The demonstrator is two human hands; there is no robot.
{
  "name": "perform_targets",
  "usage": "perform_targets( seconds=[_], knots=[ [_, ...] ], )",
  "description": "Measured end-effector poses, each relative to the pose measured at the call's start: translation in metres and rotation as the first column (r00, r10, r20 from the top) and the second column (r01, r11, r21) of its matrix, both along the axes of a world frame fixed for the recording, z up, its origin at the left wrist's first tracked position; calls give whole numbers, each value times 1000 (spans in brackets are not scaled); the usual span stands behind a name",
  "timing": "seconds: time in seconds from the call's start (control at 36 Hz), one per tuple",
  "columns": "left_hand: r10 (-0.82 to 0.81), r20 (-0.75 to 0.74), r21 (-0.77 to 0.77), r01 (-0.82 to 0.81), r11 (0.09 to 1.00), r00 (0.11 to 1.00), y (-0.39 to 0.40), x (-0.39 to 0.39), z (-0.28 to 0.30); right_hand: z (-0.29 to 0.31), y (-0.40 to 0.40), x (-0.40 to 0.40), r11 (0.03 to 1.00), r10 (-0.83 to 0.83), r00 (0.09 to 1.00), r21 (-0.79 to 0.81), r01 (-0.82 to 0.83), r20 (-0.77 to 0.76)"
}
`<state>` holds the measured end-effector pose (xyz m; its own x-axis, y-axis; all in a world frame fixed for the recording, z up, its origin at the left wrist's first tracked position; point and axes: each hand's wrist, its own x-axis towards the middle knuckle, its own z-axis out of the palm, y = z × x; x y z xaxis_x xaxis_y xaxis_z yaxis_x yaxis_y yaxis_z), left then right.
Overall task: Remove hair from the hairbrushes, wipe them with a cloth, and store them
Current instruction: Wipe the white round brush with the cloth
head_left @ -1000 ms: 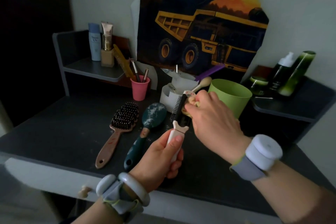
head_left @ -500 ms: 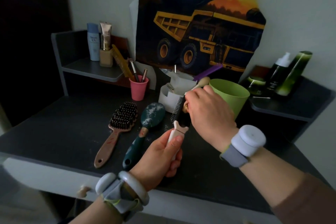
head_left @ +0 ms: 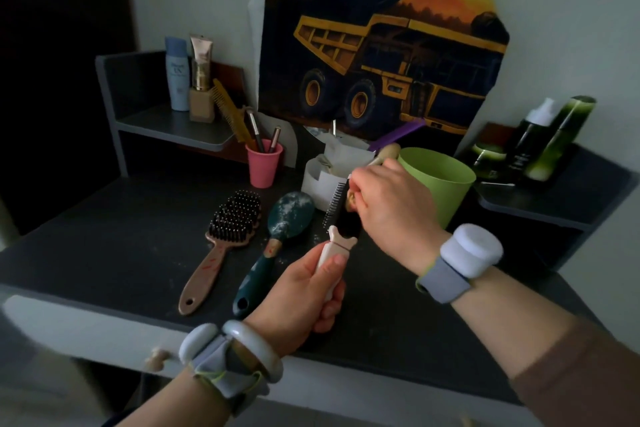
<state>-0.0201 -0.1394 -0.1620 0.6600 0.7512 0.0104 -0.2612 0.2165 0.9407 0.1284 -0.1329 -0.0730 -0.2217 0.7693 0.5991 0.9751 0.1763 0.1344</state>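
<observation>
My left hand [head_left: 301, 295] grips the white handle of a black-bristled hairbrush [head_left: 335, 208] and holds it upright above the dark table [head_left: 121, 243]. My right hand [head_left: 394, 211] presses a small yellowish cloth [head_left: 351, 198] against the right side of the brush head; my fingers hide most of the cloth. Two more brushes lie flat to the left. One is a brown-handled paddle brush [head_left: 228, 229] with its bristles up. The other is a dark green brush [head_left: 291, 215], lying bristles down with white specks on its back.
A light green cup [head_left: 446, 180] stands just behind my right hand, and a white container [head_left: 318, 180] with papers stands behind the brush. A pink cup [head_left: 263, 166] holds pencils and a comb. Bottles stand on the raised shelves at left [head_left: 180, 80] and right [head_left: 540, 139].
My right hand has slid up along the brush head with the cloth, which now shows less. My left hand keeps the brush in nearly the same place.
</observation>
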Motion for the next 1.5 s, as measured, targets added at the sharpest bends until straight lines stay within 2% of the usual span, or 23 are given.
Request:
perform_targets(
  seconds=[0.11,0.19,0.28,0.36,0.47,0.61,0.67,0.75,0.81,0.89,0.97,1.03,1.06,1.08,1.11,1.14,1.19,1.28,1.36,1.44,1.5],
  knots=[
    [-10,-9,5,10,1000,1000,0,-2,-1,-2,8,1,998,-36,998,-46,33,-54],
    [-10,-7,4,10,1000,1000,0,-2,-2,-3,8,0,991,-61,981,-131,37,-186],
    [19,5,-40,-19,999,1000,0,-1,-1,0,1,-2,945,-36,949,-319,-69,-313],
    [15,3,-35,-15,999,1000,-2,0,1,5,-7,-2,910,-14,933,-392,-137,-359],
    [12,-18,-10,-12,1000,1000,-4,0,3,9,-9,4,900,-1,958,-418,-125,-288],
    [15,-37,4,-15,1000,999,-3,1,4,4,5,7,985,-14,999,-171,6,-41],
    [9,-40,11,-8,1000,999,-3,0,3,4,11,10,990,-37,999,-135,37,0],
    [11,-37,8,-11,1000,999,-3,-1,1,0,12,7,987,-74,996,-150,65,-56],
    [18,-21,-3,-18,1000,1000,-2,-1,0,2,10,3,969,-83,983,-245,40,-165],
    [15,11,-36,-14,999,1000,-1,-2,-1,11,2,-2,890,-62,939,-444,-101,-338],
    [-6,47,-38,8,999,999,-1,-2,-1,27,-9,1,815,-79,878,-539,-215,-471],
    [-4,102,-57,10,998,995,-1,-3,-1,39,-18,11,742,-102,763,-560,-369,-638],
    [0,126,-70,8,998,992,0,-3,-1,44,-21,17,712,-128,666,-535,-454,-735],
    [-3,134,-85,14,996,991,-1,-3,-1,47,-24,23,719,-152,581,-493,-490,-800],
    [-8,134,-82,19,996,991,0,-4,0,50,-23,28,760,-145,542,-444,-475,-828],
    [-16,127,-74,25,997,992,0,-4,-1,51,-22,32,820,-124,560,-403,-407,-819],
    [-30,110,-68,38,997,993,0,-4,0,49,-17,37,924,-98,660,-314,-217,-745],
    [-39,101,-88,48,995,994,0,-5,1,45,-9,41,981,-89,751,-187,-47,-655],
    [-45,87,-90,53,994,995,-1,-5,2,41,-5,34,998,-26,803,-65,-16,-595],
    [-35,70,-77,40,996,997,-1,-5,2,34,-2,20,997,72,926,41,-62,-370],
    [-36,59,-65,40,997,998,-2,-5,3,28,1,10,996,91,975,27,-88,-204]
  ],
)
